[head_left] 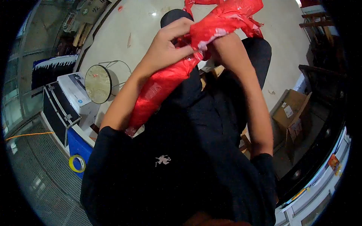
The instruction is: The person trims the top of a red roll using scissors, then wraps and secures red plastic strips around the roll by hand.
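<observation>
A long red-wrapped bundle point(166, 84) is held slantwise above the lap, its lower end resting near the left upper arm and its upper part extended out past the knees. The bundle is grasped from the side by the left hand point(166, 47), with the thumb laid across the wrapping and the fingers bent against it higher up. The right hand point(227, 47) is brought up against the underside of the bundle; its fingers are hidden by the wrapping, so whether they are clenched or open cannot be told. Near both hands, a pale, whitish layer is exposed along a crumpled edge of the red wrapping, and a loose red flap is seen hanging at the upper end. A black shirt point(181, 180) marked with a small pale emblem is worn, and the dark-trousered legs point(260, 52) are spread apart below the bundle. On the light floor point(145, 22) to the left, a round-topped stool point(98, 83) with thin metal legs is seen, tilted in the view. Beside it a white printed box point(73, 90) is placed next to a black case point(56, 109) with metal edges. Below these, a roll of yellow tape point(71, 164) is seen against a blue surface point(76, 145). To the right, an open cardboard box point(289, 109) is set on the floor near dark furniture point(328, 84).
</observation>
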`<state>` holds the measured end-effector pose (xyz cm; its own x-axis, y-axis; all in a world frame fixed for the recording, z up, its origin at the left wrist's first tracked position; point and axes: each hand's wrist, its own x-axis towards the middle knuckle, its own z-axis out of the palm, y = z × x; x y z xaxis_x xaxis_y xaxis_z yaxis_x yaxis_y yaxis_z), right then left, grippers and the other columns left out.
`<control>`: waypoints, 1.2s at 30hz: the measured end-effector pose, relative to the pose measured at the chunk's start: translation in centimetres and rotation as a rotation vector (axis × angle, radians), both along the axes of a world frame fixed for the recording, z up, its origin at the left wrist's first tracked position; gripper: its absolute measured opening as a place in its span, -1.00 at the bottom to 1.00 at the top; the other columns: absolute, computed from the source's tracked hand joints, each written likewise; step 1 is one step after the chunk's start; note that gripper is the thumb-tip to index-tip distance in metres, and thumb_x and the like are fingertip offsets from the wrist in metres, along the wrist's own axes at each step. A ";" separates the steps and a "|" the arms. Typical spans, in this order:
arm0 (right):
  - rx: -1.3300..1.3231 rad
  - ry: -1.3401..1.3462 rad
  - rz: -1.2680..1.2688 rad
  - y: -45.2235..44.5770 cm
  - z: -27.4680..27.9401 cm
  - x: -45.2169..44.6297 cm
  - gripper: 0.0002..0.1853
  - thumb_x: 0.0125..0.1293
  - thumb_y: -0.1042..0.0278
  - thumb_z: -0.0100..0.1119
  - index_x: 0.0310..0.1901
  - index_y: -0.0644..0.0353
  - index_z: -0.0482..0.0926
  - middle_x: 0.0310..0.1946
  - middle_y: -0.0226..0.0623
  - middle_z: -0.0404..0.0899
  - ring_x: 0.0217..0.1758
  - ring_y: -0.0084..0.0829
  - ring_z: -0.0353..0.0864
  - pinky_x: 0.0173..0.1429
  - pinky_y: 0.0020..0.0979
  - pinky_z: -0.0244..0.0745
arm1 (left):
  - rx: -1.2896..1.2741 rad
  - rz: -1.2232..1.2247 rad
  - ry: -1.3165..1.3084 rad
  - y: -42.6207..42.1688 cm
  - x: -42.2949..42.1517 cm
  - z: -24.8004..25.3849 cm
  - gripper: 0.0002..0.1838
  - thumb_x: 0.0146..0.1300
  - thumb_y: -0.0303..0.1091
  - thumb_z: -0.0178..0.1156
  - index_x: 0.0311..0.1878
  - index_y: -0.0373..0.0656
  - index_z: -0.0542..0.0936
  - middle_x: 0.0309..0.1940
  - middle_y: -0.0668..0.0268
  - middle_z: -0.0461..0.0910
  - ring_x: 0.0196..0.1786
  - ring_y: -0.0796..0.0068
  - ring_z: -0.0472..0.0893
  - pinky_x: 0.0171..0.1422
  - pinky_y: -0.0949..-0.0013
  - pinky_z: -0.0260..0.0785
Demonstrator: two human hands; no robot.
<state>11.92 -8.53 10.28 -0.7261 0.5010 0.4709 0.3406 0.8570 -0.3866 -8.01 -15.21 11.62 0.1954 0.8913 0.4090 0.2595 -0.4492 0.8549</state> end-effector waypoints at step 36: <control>-0.524 0.069 -0.019 -5.6 2.3 1.3 -0.88 0.40 0.40 0.10 -0.23 0.27 0.53 -0.30 -0.30 0.41 -0.17 -0.40 0.45 0.00 -0.40 0.37 | -0.529 0.235 -1.328 2.6 -5.0 -8.2 -0.67 0.55 -0.22 -0.03 -0.20 -0.34 0.49 -0.34 0.23 0.54 -0.18 0.22 0.59 0.22 0.12 0.47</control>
<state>13.21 -14.12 12.56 -0.6907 0.6948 0.2005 0.3127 0.5369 -0.7836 -13.03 -12.64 3.47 -0.2278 0.9503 -0.2124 -0.8199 -0.0696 0.5683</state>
